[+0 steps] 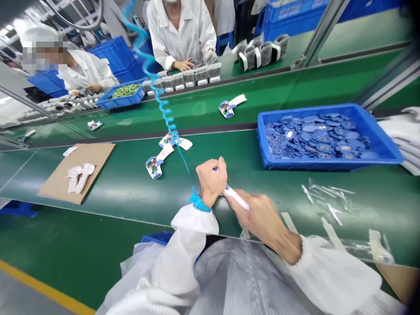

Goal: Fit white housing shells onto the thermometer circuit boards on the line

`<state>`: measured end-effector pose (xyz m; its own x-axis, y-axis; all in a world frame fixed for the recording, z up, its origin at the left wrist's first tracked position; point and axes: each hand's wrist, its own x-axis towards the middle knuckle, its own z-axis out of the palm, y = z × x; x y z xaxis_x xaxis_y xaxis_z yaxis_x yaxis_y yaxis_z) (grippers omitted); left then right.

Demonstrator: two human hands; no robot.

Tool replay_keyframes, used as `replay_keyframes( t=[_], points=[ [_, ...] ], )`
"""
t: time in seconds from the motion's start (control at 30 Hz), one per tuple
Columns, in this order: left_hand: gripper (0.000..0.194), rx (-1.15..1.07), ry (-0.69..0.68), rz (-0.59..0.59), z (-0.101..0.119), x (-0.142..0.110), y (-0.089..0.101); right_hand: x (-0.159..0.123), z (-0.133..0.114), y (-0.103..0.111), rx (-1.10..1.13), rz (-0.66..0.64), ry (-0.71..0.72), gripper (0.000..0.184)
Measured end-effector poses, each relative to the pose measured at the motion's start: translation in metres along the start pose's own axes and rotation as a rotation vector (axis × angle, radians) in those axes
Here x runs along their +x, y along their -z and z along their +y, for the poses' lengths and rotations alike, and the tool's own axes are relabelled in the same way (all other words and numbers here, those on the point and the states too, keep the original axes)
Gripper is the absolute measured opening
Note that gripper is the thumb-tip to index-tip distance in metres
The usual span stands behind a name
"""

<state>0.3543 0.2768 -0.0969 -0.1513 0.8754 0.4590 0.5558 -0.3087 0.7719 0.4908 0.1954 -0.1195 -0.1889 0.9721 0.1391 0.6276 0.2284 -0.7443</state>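
Both my hands are on one white-handled gun-shaped device (239,199) with blue trim, held over the green bench in front of my body. My left hand (212,177) is closed round its upper end, hiding most of the head; a blue bit shows by the thumb. Round that wrist is a blue strap (201,203) with a coiled blue cord (164,107). My right hand (259,216) wraps the lower handle. Left of my hands lie two similar open devices, a nearer one (154,167) and a farther one (184,143), with circuit boards showing.
A blue bin (328,165) of round blue parts stands at right, near clear plastic bits (328,192) and tape strips (331,232). White casing pieces (80,175) lie on cardboard (54,183) at left. Another open device (227,108) rests on the far belt. Co-workers sit across.
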Motion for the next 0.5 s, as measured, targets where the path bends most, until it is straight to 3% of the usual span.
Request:
replay_keyframes(
  t=[0.1,0.17,0.27,0.37,0.43,0.5],
  points=[
    [0.03,-0.286,0.033,-0.38,-0.001,0.004,0.019,0.001,0.01,0.012,0.091,-0.069,-0.037,0.051],
    [0.033,-0.405,0.047,-0.628,-0.002,0.006,0.037,0.001,0.02,0.028,0.116,-0.139,-0.064,0.051],
    [0.034,-0.208,0.06,-0.786,-0.002,0.02,0.067,0.013,0.032,0.065,0.018,-0.135,-0.011,0.055],
    [0.03,-0.01,0.126,-0.717,0.001,0.061,0.094,0.061,0.031,0.116,-0.16,0.03,0.12,0.053],
    [0.03,-0.08,0.238,-0.549,0.004,0.098,0.103,0.117,0.028,0.148,-0.345,0.117,0.191,0.046],
    [0.03,-0.286,0.382,-0.286,0.009,0.133,0.102,0.182,0.027,0.169,-0.554,0.118,0.196,0.043]
  ],
)
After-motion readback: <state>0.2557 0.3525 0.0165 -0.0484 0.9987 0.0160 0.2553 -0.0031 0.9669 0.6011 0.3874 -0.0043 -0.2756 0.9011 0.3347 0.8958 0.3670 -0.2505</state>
